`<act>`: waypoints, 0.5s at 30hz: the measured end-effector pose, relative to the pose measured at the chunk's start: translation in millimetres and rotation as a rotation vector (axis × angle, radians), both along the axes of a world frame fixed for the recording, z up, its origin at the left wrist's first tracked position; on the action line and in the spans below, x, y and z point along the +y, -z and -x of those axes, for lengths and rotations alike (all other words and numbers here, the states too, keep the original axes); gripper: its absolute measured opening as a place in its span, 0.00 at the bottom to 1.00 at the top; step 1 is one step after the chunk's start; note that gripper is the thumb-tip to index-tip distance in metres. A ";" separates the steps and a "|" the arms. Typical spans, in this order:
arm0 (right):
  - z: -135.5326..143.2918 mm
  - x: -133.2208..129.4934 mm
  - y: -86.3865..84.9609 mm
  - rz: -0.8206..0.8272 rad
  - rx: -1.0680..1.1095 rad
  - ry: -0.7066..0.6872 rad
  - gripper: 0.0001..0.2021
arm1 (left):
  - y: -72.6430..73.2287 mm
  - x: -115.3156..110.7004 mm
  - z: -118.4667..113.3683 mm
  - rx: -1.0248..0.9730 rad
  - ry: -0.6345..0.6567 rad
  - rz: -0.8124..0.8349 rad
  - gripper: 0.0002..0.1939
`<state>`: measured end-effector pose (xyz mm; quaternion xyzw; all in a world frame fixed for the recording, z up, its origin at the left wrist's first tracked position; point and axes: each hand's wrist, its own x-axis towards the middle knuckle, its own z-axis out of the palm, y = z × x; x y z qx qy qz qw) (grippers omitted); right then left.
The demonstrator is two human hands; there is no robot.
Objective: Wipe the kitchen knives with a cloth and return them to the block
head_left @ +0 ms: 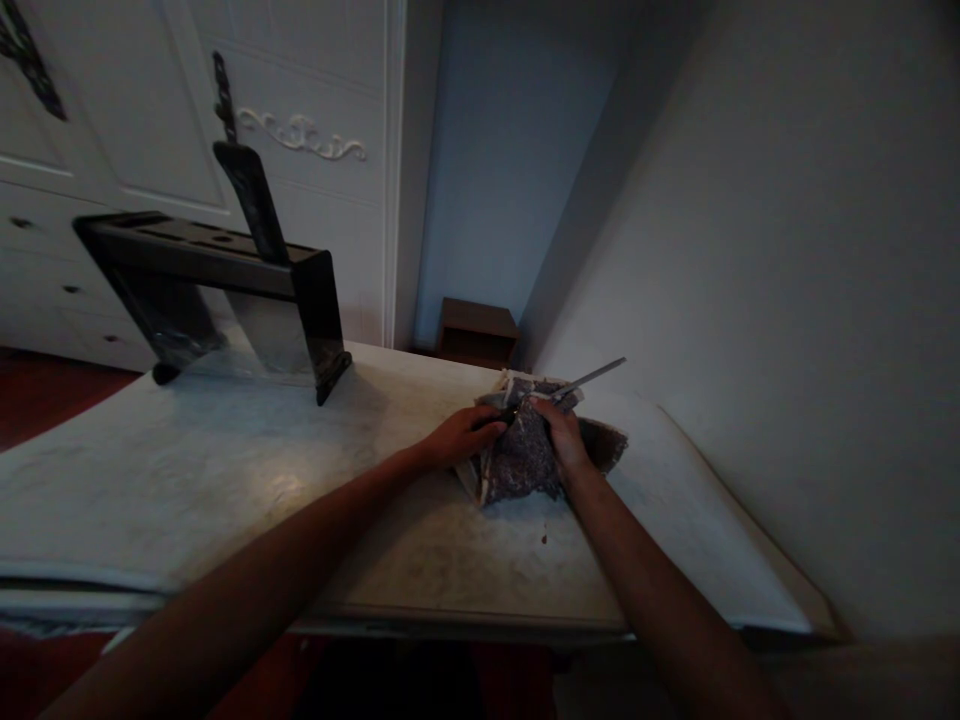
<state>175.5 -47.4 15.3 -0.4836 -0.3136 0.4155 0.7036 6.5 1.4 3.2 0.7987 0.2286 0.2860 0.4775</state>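
Observation:
A thin knife points up and to the right, its blade tip sticking out past a crumpled grey-purple cloth. My left hand is closed at the left end, around what looks like the knife's dark handle. With fingers closed, my right hand grips the cloth against the blade. Folds of cloth hide the middle of the blade. The cloth's edges are pale and ragged, and part of it spreads onto the table on both sides of my right wrist.
A black knife block with see-through sides stands at the left on the white marbled table, with a black-handled knife in it. A small crumb lies before the cloth. Behind are white cabinets and a brown box-like stand; a wall borders the right.

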 end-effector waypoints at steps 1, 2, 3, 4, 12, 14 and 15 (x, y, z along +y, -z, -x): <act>-0.3 0.1 -0.4 0.009 0.006 0.002 0.16 | -0.1 0.0 0.1 0.003 -0.001 0.004 0.16; -0.5 0.1 -0.7 0.019 0.011 0.005 0.16 | -0.2 -0.2 0.2 0.005 0.001 0.010 0.16; -0.7 0.0 -0.9 0.027 0.015 0.009 0.16 | -0.3 -0.3 0.3 0.006 0.006 0.015 0.16; -0.9 -0.1 -1.1 0.035 0.018 0.009 0.16 | -0.3 -0.5 0.3 0.006 0.008 0.018 0.16; -2.8 -1.0 -2.1 0.079 0.042 -0.044 0.17 | -0.4 -0.9 0.2 0.021 0.000 0.004 0.17; -3.7 -0.7 -2.1 0.090 0.038 -0.051 0.16 | -0.3 -1.0 0.3 0.021 0.002 0.014 0.17; -4.1 -0.5 -2.0 0.095 0.037 -0.050 0.16 | -0.4 -1.1 0.4 0.020 0.003 0.021 0.17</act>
